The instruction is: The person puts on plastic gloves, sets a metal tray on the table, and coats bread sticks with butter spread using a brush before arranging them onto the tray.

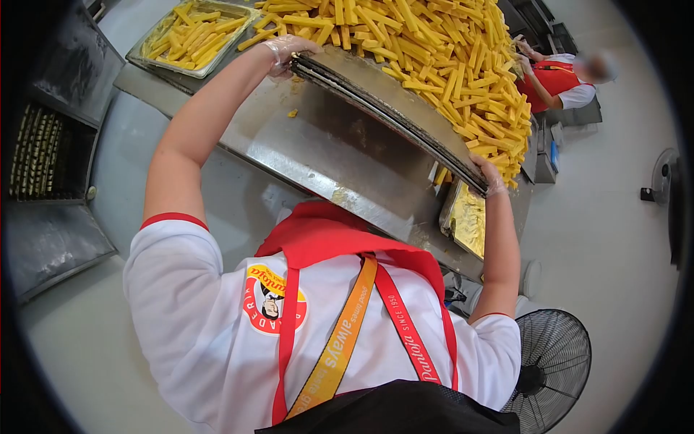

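A stack of dark metal trays (390, 101) is held above the steel table (289, 137), tilted, with its long edges facing me. My left hand (288, 52), in a clear plastic glove, is closed on the stack's left end. At its right end my right hand (489, 176), also gloved, grips the edge. Behind the trays lies a large heap of yellow sticks (448, 58), which reaches past both ends of the stack. The undersides of my fingers are partly hidden.
A tray of yellow sticks (194, 40) sits at the table's upper left, and a foil-lined tray (466, 217) at its right. A co-worker in a red apron (553, 79) stands beyond the heap. A rack (36, 152) is at the left, a black fan (549, 369) at lower right.
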The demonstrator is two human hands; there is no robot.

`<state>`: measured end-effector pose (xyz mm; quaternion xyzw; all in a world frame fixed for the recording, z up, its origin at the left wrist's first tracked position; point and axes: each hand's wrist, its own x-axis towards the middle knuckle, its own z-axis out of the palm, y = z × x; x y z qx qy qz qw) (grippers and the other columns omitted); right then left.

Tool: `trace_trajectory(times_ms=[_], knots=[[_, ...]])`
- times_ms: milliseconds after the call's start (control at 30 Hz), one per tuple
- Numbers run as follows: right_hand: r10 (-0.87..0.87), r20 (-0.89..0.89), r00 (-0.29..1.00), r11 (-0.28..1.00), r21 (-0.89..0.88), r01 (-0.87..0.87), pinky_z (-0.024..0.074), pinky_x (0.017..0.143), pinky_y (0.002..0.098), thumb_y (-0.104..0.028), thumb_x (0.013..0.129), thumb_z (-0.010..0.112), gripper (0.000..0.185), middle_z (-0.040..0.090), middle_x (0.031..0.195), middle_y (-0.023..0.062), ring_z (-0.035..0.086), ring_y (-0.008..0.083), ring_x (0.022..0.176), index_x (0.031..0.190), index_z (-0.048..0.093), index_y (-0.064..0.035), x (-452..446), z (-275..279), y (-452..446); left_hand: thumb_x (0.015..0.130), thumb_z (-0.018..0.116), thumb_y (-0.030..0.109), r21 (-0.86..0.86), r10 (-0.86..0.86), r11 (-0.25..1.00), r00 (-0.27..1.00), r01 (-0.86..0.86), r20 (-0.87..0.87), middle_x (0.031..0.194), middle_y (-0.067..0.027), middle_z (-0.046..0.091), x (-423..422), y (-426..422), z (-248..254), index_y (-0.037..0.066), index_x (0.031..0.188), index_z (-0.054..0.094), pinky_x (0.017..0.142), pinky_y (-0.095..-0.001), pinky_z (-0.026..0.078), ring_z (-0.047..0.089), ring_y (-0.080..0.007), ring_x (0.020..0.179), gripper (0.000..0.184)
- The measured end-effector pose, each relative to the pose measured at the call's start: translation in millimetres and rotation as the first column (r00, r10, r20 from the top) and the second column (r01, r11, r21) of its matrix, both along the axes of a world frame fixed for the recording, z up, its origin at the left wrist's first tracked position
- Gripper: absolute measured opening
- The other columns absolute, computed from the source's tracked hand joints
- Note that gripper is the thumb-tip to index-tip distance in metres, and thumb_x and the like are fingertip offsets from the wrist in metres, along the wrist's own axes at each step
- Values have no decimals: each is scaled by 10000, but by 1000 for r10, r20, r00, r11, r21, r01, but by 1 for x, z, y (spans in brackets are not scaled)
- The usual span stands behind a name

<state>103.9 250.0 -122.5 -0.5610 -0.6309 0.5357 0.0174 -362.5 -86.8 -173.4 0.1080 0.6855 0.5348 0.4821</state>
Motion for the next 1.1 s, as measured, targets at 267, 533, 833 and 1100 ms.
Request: trace_trajectory(times_ms=[267,533,833,1100], knots=[[-68,39,997,997,-22,68,413,303,326,-443,921,562,385,602,601,48,497,186,357,871,656,-73,-9,21,-23,752,726,406,30,12,999,1000,-13,23,536,74,541,3,-2,3,209,640,554,430,-250,281,447,-63,437,285],[-32,9,999,999,7,32,527,493,355,-394,923,580,371,676,749,88,610,202,530,969,669,-36,4,-8,8,775,723,380,65,-34,997,999,32,18,572,42,578,3,-6,4,176,680,599,382,-261,305,477,-82,421,257],[-78,-105,991,990,-126,64,493,665,280,-344,876,676,327,694,873,48,634,155,740,1006,678,-45,10,-16,11,798,735,336,31,7,999,999,-9,53,667,21,637,21,-16,31,141,820,631,421,-266,444,586,-96,490,222],[-61,-95,994,991,-128,48,577,709,336,-266,938,587,352,709,950,131,693,221,768,1110,625,39,10,-20,20,802,735,350,25,1,1000,1000,-2,24,683,14,646,28,-22,44,131,834,640,427,-257,444,586,-101,495,241]])
